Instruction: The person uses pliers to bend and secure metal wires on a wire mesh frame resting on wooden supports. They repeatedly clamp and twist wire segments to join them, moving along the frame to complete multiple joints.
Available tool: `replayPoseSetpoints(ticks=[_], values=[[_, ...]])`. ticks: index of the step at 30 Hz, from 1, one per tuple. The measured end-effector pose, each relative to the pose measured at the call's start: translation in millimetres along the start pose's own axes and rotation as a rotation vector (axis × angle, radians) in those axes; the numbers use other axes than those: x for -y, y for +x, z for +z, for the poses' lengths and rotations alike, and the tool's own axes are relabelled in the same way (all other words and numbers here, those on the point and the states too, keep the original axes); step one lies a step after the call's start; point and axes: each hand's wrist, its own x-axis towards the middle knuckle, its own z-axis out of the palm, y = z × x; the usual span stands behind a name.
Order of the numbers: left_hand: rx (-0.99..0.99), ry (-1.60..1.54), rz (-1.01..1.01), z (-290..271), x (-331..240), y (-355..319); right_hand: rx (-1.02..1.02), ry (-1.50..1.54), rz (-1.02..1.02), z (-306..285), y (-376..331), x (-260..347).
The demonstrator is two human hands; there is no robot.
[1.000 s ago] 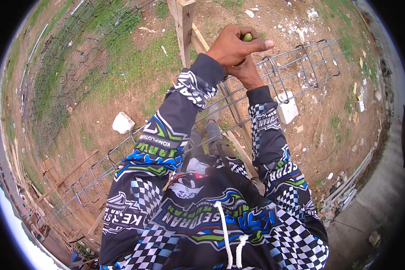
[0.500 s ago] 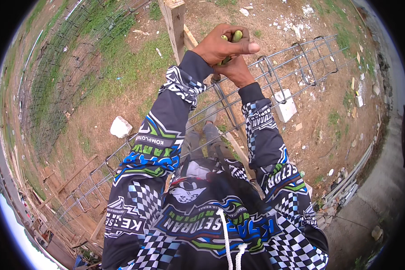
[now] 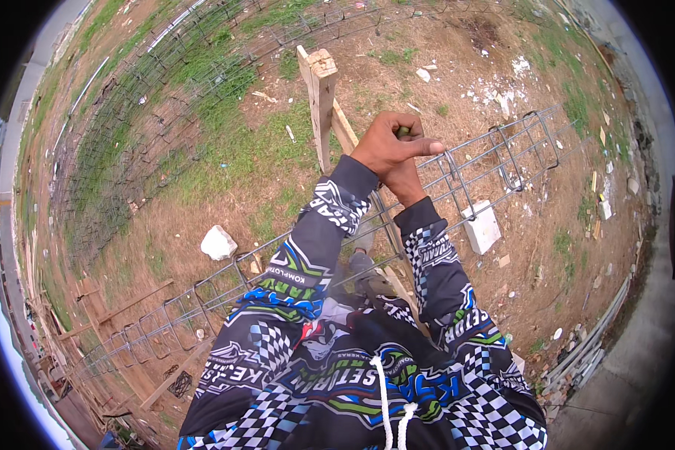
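Observation:
My left hand is closed round a pair of green-handled pliers, thumb pointing right. Only a small piece of green handle shows above the fingers; the jaws are hidden. My right hand sits just below and against the left, its fingers out of sight behind it. Both hands are over a long cage of steel reinforcing bars, which crosses beneath my arms from lower left to upper right with square stirrups along it. Whether the pliers touch the steel cannot be seen.
An upright wooden post stands just beyond my hands, with slanting timber beside it. A white block lies by the cage at right, a pale stone at left. More steel cages lie on the grass; pipes are at lower right.
Both hands, together with the pliers, sit lower and slightly farther right in the picture. The view has also shifted, showing more ground beyond the post. Less of the green handles shows now.

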Motion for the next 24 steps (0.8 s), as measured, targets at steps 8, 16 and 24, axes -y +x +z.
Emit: replayPoseSetpoints(ticks=[8,16,24], values=[[-0.601,0.128,0.175,31,-7,0,-0.278,0.237,0.303,26,15,6],[0.355,-0.023,0.114,-21,7,-9,0.109,-0.029,-0.090,-3,-3,-10],[-0.741,0.243,0.184,43,-4,-8,-0.270,-0.066,0.020,30,17,1]])
